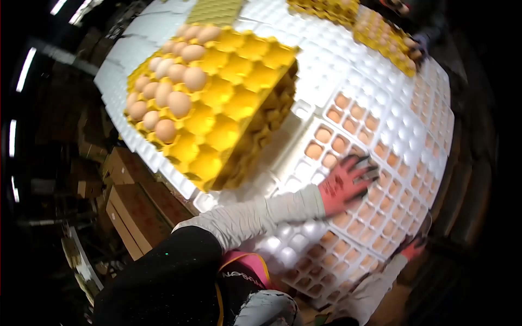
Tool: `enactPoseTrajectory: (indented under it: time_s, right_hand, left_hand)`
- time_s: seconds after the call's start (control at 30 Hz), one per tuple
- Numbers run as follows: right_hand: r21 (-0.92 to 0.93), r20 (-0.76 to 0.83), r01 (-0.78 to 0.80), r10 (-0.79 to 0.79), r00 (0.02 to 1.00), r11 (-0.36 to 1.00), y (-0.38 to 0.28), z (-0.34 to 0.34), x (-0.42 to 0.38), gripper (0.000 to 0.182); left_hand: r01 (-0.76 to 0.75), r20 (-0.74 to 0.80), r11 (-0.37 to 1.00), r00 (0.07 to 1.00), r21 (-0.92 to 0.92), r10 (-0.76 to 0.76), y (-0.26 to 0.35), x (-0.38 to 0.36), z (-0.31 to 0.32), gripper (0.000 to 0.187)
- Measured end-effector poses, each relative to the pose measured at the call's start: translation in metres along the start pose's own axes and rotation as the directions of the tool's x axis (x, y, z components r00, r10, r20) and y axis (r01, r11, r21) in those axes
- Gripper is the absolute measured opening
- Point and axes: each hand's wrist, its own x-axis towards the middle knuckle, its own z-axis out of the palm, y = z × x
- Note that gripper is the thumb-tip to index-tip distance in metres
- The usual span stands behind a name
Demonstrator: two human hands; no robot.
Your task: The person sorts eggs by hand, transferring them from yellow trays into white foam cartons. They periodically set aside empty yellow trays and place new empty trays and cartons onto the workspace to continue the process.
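Observation:
My left hand (347, 187), in a red glove with dark fingertips, is spread flat over white egg trays (348, 236) with brown eggs in their cups. Its fingers are apart, and no egg shows in it. At the trays' near right edge is my right hand (413, 248), also in a red glove; it is small and blurred, and its fingers are partly hidden. Beyond my left forearm stands a stack of yellow egg trays (234, 103). The top one holds brown eggs (179, 103) on its left side, and its right-hand cups are bare.
Another person's gloved hand (418, 46) is at a yellow tray of eggs (383, 41) at the far right. More yellow trays (212, 12) lie at the back. Cardboard boxes (138, 214) stand below the table's left edge. White trays without eggs (321, 54) cover the middle back.

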Motion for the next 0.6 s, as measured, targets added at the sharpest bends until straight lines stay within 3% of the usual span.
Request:
enactPoseTrajectory:
  time_s: [0.03,0.07,0.1,0.17,0.2,0.23,0.27,0.3,0.37,0.4,0.47,0.5,0.57,0.6]
  right_hand:
    - [0.262,-0.049,0.035,-0.023,0.999,0.964,-0.013,0.009,0.005,0.051]
    - [0.322,0.123,0.167,-0.216,0.969,0.932,0.038,0.023,0.044,0.045]
    - [0.476,0.124,0.001,-0.068,0.990,0.879,-0.077,0.029,-0.001,0.050]
    - [0.675,0.298,0.129,-0.429,0.853,0.726,-0.178,0.050,-0.013,0.045]
    - [0.735,0.350,0.044,-0.434,0.830,0.676,-0.275,0.047,-0.046,0.047]
    - [0.785,0.327,0.082,-0.523,0.787,0.614,-0.328,0.057,-0.060,0.045]
    - [0.750,0.352,0.140,-0.569,0.743,0.647,-0.391,0.063,-0.076,0.041]
    - [0.786,0.374,0.134,-0.637,0.674,0.604,-0.452,0.066,-0.096,0.036]
    - [0.813,0.388,0.253,-0.812,0.436,0.525,-0.553,0.086,-0.126,0.038]
    - [0.794,0.366,0.373,-0.867,0.338,0.480,-0.595,0.106,-0.138,0.041]
    - [0.646,0.365,0.649,-0.910,0.198,0.401,-0.660,0.159,-0.163,0.048]
    - [0.494,0.401,0.785,-0.899,0.177,0.374,-0.684,0.185,-0.174,0.051]
    - [0.230,0.695,0.848,-0.690,0.200,0.477,-0.707,0.220,-0.182,0.058]
    - [0.182,0.791,0.865,-0.592,0.154,0.467,-0.731,0.201,-0.182,0.054]
  left_hand:
    - [-0.128,0.110,0.985,0.984,-0.113,0.140,0.029,-0.003,-0.018,0.044]
    - [-0.182,0.177,0.942,0.955,-0.284,0.238,0.057,-0.009,-0.056,0.040]
    - [-0.222,0.191,0.926,0.938,-0.305,0.288,0.080,-0.011,-0.102,0.037]
    - [-0.185,0.068,0.972,0.978,-0.143,0.196,0.091,-0.015,-0.193,0.036]
    - [-0.154,-0.020,0.988,0.988,-0.022,0.154,0.081,-0.014,-0.243,0.037]
    - [-0.008,-0.086,0.991,0.996,0.131,0.019,0.065,-0.006,-0.297,0.030]
    - [0.181,-0.259,0.967,0.957,0.179,-0.131,0.040,-0.003,-0.333,0.029]
    - [0.339,-0.430,0.940,0.853,0.028,-0.295,-0.001,0.000,-0.364,0.027]
    - [0.696,-0.365,0.635,0.717,0.336,-0.594,-0.068,0.011,-0.427,0.049]
    - [0.722,-0.366,0.576,0.692,0.385,-0.622,-0.101,0.016,-0.438,0.068]
    - [0.755,-0.229,0.449,0.600,0.477,-0.766,-0.154,0.031,-0.438,0.085]
    - [0.760,-0.060,0.333,0.437,0.558,-0.897,-0.170,0.044,-0.439,0.088]
    - [0.624,-0.111,0.417,0.631,0.661,-0.768,-0.195,0.037,-0.426,0.076]
    - [0.607,0.030,0.499,0.617,0.619,-0.787,-0.181,0.035,-0.438,0.074]
